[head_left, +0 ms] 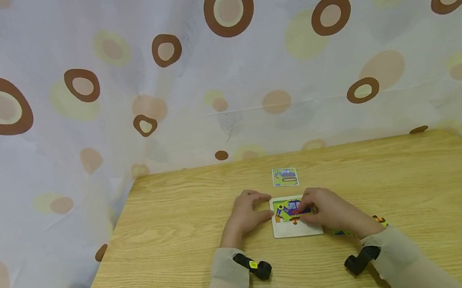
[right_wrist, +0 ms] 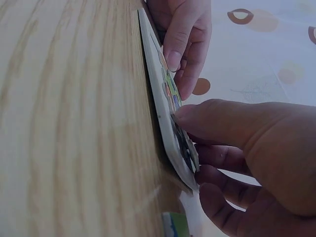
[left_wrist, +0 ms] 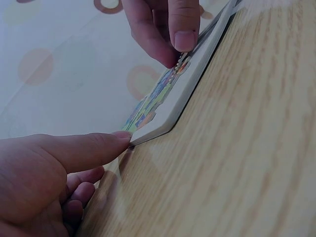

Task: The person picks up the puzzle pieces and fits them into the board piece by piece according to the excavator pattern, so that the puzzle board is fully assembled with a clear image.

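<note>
A jigsaw puzzle board [head_left: 286, 231] with a white frame lies on the table. Its upper part carries joined pieces showing a purple excavator [head_left: 286, 210]; the lower strip is bare white. My left hand [head_left: 246, 215] is at the board's left edge, its extended thumb [left_wrist: 106, 145] and forefinger touching that side. On the right, my right hand [head_left: 328, 209] pinches a puzzle piece [right_wrist: 183, 148] over the board's right part, with the thumb [right_wrist: 197, 118] on its near edge. Those fingers hide much of the piece in the head view.
A small picture card [head_left: 285, 177] with the same excavator lies behind the board. Loose puzzle pieces [head_left: 380, 221] are by the right wrist, partly covered by it. The wooden table [head_left: 160, 239] meets a spotted cloth backdrop [head_left: 194, 134] at its far edge.
</note>
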{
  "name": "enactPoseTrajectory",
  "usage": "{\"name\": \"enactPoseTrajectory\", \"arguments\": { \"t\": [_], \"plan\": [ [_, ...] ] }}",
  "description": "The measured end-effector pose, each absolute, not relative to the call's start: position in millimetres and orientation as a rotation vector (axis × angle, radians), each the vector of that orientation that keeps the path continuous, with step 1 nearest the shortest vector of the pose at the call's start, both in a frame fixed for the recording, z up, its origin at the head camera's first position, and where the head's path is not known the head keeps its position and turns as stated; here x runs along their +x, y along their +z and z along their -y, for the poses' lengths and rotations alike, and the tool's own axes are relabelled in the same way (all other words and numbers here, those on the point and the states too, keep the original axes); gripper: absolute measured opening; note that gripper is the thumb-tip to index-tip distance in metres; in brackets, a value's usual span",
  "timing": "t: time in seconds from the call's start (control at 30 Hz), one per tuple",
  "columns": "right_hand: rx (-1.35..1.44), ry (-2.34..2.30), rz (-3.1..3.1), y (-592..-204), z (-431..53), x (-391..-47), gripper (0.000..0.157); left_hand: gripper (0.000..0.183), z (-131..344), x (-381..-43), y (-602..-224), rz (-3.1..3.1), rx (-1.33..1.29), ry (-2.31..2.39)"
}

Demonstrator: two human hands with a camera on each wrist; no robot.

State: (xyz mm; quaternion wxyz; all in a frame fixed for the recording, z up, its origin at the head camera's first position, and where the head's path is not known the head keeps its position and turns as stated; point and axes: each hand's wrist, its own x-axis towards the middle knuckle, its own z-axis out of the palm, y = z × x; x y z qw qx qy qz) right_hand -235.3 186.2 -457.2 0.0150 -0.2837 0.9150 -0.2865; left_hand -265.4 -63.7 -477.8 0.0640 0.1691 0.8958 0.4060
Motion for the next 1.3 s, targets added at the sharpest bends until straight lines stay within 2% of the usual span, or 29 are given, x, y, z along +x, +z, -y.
{"name": "enactPoseTrajectory", "arguments": {
  "t": [0.57,0.9,1.3],
  "plan": [
    [-0.81,-0.899,-2.837,-456.9,-186.1,-235.1,0.012,0.038,63.9,-266.0,-478.2,-2.709,0.51,1.227],
    [-0.778,-0.917,-2.832,-456.3,-186.2,-234.6,0.008,0.037,64.1,-268.0,-479.9,-2.717,0.513,1.22],
    [-0.786,-0.895,-2.793,-449.3,-188.5,-233.5,0.013,0.038,64.0,-267.6,-479.4,-2.724,0.52,1.212]
  ]
}}
